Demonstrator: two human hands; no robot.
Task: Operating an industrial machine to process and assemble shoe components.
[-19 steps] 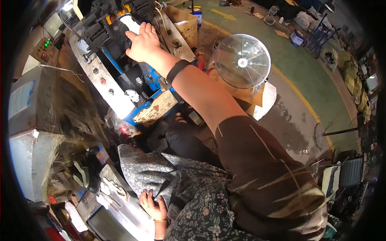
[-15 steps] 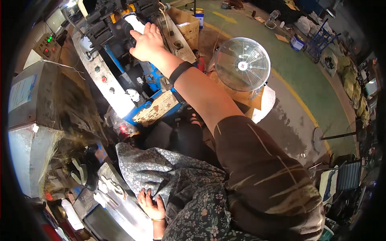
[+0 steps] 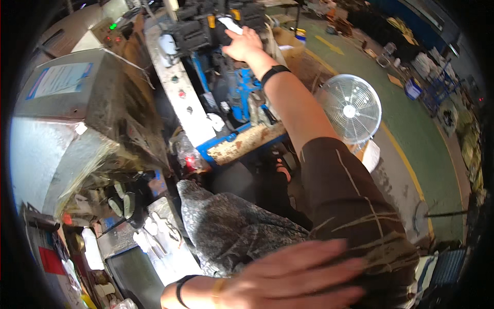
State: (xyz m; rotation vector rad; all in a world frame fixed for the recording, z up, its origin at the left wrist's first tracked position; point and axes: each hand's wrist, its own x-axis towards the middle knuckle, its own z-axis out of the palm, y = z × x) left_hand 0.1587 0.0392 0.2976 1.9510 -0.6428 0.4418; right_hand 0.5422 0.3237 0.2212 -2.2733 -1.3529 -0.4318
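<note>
My right hand (image 3: 245, 47) reaches forward to a machine (image 3: 192, 37) with black blocks and blue parts. Its fingers are stretched and lie against the near end of a long white piece (image 3: 230, 24) set among the black blocks. Whether the fingertips press on it cannot be made out. Close in front of me is my left hand (image 3: 296, 275), blurred, with fingers spread and nothing in it. Beneath it lies the dark floral cloth (image 3: 226, 216) over my lap.
A light panel with buttons (image 3: 177, 87) runs along the machine's left side. A round fan (image 3: 351, 109) stands at right. Left are a grey metal housing (image 3: 62, 123) and a bench (image 3: 175, 260) with white gloves (image 3: 154, 232). A cardboard box (image 3: 289, 45) sits behind.
My left hand has risen from beside my lap and swung right, close before me. My right hand remains at the white piece. The whole view has shifted left, so things appear further right.
</note>
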